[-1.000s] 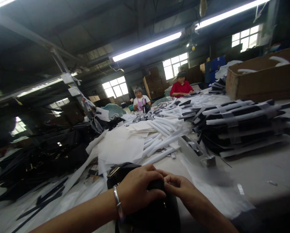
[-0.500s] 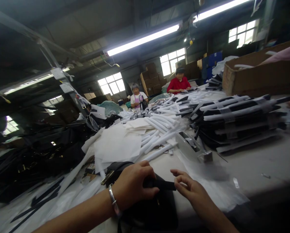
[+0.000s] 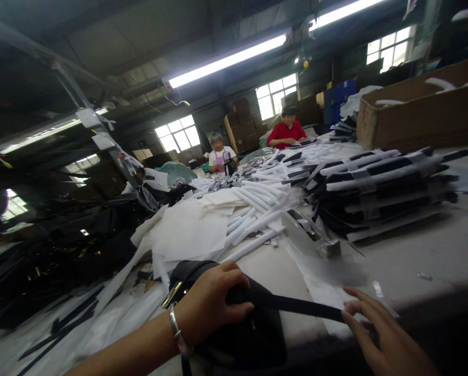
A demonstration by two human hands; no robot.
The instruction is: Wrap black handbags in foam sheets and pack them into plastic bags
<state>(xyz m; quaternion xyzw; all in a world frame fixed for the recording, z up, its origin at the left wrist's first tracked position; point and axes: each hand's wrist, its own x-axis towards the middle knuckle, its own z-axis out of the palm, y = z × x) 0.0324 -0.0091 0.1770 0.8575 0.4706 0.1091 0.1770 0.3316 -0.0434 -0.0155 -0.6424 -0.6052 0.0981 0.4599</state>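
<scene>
A black bag lies on the table's near edge in front of me. My left hand, with a silver bracelet on the wrist, is closed over the top of the bag and holds it down. A black strap runs from under that hand out to the right. My right hand pinches the strap's far end, with the other fingers stretched out. The strap is pulled out straight between the two hands.
White paper sheets and rolled white tubes lie behind the bag. A metal tape dispenser stands mid-table, stacked black-and-white packs to its right, a cardboard box behind. Black bags pile at left. Two people work at the far end.
My right hand has drawn the black strap out to the right, away from my left hand. The left hand has stayed on the bag.
</scene>
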